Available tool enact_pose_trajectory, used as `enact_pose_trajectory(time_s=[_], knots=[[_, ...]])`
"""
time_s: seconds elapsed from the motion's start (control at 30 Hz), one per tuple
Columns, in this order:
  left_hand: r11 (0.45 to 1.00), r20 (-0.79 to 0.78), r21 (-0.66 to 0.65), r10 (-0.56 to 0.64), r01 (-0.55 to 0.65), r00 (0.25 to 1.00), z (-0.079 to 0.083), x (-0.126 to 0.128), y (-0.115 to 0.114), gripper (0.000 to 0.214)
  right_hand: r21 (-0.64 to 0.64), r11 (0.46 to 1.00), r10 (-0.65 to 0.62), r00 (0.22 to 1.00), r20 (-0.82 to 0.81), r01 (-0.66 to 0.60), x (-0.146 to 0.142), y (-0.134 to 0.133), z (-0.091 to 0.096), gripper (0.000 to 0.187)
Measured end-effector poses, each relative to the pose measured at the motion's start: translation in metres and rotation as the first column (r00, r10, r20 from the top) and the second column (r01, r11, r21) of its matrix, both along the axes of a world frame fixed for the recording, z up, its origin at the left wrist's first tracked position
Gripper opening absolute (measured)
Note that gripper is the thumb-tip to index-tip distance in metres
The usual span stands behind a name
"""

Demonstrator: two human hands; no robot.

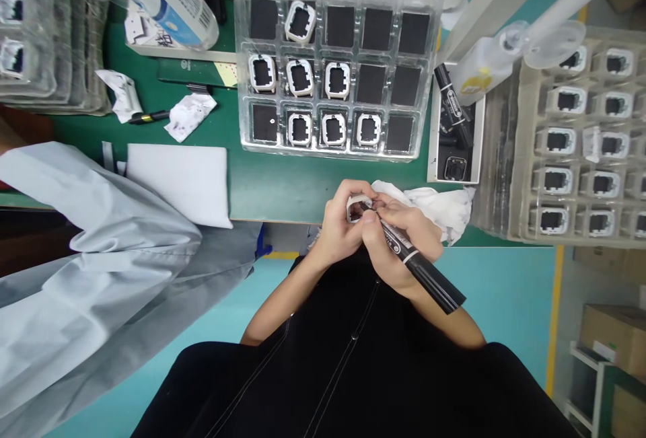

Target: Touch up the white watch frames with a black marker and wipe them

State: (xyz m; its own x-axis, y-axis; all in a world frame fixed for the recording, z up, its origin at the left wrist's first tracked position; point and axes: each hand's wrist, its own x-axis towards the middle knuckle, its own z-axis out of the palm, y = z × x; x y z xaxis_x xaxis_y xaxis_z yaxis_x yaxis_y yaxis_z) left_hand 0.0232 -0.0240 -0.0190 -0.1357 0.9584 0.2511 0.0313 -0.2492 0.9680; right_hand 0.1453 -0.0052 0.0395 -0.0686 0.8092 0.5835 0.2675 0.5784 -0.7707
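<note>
Between the fingers of my left hand (339,226) is a small white watch-case frame (354,210), partly covered by the fingertips. My right hand (398,236) grips a black marker pen (418,266), its tip end at the frame and its thick black end toward my right forearm. Both hands meet just in front of the table edge. A crumpled white cloth (444,208) lies behind my right hand. Beyond the hands, a clear plastic tray (328,150) holds several similar white frames in its compartments; other compartments show only dark pads.
Stacked trays of frames (525,155) stand at the right, with another tray stack (50,81) far left. A small box (431,169) holds another marker (454,105). White bottles stand behind. A folded white cloth (176,179) lies left, near a person's grey sleeve (111,202).
</note>
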Motion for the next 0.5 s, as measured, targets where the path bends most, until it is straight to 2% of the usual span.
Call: enact_pose_trajectory(time_s=[0.17, 0.3, 0.4, 0.5], knots=[[0.999, -0.015, 0.033, 0.011, -0.01, 1.0, 0.0003, 0.0015, -0.0005, 0.026, 0.034, 0.999, -0.037, 0.998, 0.047, 0.035, 0.0015, 0.0002, -0.0004, 0.021], [0.999, -0.086, 0.02, 0.036, -0.034, 0.996, 0.0042, 0.0033, -0.0001, 0.024, 0.019, 0.999, -0.029, 0.996, 0.081, 0.027, 0.0044, -0.0005, -0.001, 0.015], [0.998, -0.115, 0.044, 0.045, -0.04, 0.992, 0.006, 0.0043, 0.0, 0.018, 0.016, 0.999, -0.029, 0.993, 0.115, 0.028, 0.0056, -0.0016, -0.0024, 0.017], [0.999, -0.133, 0.043, 0.029, -0.024, 0.991, 0.0061, 0.004, -0.0015, 0.017, 0.079, 0.996, -0.049, 0.992, 0.119, 0.04, 0.004, -0.0011, -0.0061, 0.02]])
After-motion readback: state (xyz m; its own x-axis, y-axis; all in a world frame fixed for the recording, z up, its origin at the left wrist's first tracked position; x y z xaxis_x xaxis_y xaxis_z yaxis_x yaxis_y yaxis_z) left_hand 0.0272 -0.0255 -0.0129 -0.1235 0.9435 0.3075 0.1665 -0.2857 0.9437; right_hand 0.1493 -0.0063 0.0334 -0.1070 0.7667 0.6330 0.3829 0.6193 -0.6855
